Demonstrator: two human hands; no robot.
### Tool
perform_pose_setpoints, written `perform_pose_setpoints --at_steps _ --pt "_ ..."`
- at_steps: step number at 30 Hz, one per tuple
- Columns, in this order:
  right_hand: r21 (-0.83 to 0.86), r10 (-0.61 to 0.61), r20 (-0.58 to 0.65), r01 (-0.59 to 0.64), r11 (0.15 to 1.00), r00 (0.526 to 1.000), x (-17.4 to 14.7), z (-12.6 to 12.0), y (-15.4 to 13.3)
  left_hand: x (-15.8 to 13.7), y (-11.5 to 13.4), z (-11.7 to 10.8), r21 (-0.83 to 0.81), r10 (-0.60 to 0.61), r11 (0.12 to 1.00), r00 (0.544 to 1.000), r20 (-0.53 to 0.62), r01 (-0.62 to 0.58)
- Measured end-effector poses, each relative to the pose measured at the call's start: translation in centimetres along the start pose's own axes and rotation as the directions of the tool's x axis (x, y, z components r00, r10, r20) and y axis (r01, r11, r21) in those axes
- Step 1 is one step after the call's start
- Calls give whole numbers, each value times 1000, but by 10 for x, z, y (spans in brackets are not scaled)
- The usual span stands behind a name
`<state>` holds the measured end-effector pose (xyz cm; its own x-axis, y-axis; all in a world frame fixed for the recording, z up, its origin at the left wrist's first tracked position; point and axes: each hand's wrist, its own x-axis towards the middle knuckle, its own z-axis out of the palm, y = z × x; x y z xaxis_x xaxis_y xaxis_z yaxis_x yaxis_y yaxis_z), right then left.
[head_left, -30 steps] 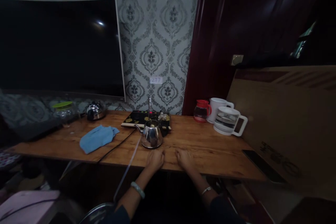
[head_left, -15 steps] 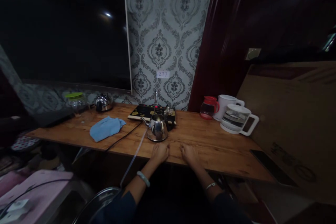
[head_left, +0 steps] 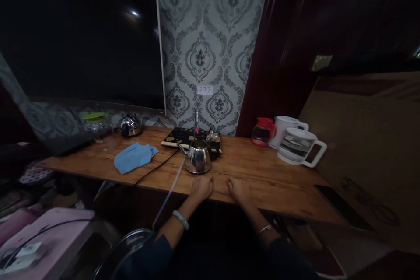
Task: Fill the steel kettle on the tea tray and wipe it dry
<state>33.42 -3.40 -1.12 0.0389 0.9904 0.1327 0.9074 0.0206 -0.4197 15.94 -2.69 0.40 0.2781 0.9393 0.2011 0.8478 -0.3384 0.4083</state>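
My left hand [head_left: 202, 187] rests on the front edge of the wooden table [head_left: 259, 175], its fingers curled in and nothing seen in them. Just behind it stands a shiny steel kettle [head_left: 197, 159], upright, with its spout to the left and its top open; my hand is close to it but apart. To the right, my right hand [head_left: 238, 189] lies on the same edge, also loosely closed with no object showing. Behind the kettle is a black tea stove [head_left: 173, 136] with gold flowers, a red light and a thin upright metal spout [head_left: 196, 120].
A blue cloth [head_left: 134, 158] lies left, before a second steel kettle [head_left: 130, 126] and a green-lidded glass jug [head_left: 95, 127]. At right stand a red-lidded glass pot [head_left: 261, 132], a white kettle [head_left: 280, 127] and a white-handled glass pot [head_left: 294, 148]. A phone-like dark slab [head_left: 341, 205] lies farther right.
The camera view has shifted slightly. Both hands stay in place at the table edge, and the objects have not moved.
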Motion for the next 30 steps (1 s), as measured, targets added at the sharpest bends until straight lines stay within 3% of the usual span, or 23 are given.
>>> perform_pose_setpoints --at_steps 2,4,5,6,8,10,11,12,13,16,21,30 --pt "360 51 -12 -43 932 999 5 5 7 3 -4 1 -94 0 996 1000 -20 -2" --pt "707 122 -3 -84 702 993 11 6 18 7 -13 0 -350 -26 937 999 -38 11" --pt "804 147 3 -90 587 989 14 5 24 9 -19 -2 -533 -49 846 998 -32 24" --pt "864 170 2 -87 497 985 17 2 31 11 -26 -5 -724 -69 689 998 -5 44" --pt "961 226 6 -67 267 974 21 -4 45 13 -41 -11 -971 -61 222 995 76 88" --pt "986 279 76 -30 -165 957 22 -9 55 14 -53 -16 -982 -39 -159 993 112 105" --pt "936 277 121 -17 -351 953 22 -10 59 14 -57 -18 -957 -47 -267 991 127 110" --pt "880 255 156 -17 -474 954 21 -10 61 14 -60 -18 -938 -70 -330 988 136 106" --pt "849 224 174 -30 -528 959 20 -9 61 15 -61 -18 -928 -101 -359 985 142 97" --pt "835 145 157 -53 -548 977 19 -5 60 15 -59 -14 -936 -152 -340 978 146 87" --pt "855 71 138 -83 -512 988 19 -3 60 13 -52 -9 -976 -122 -196 985 123 98" --pt "865 87 138 -77 -497 987 18 -1 62 13 -54 -3 -996 -81 -88 997 14 7"
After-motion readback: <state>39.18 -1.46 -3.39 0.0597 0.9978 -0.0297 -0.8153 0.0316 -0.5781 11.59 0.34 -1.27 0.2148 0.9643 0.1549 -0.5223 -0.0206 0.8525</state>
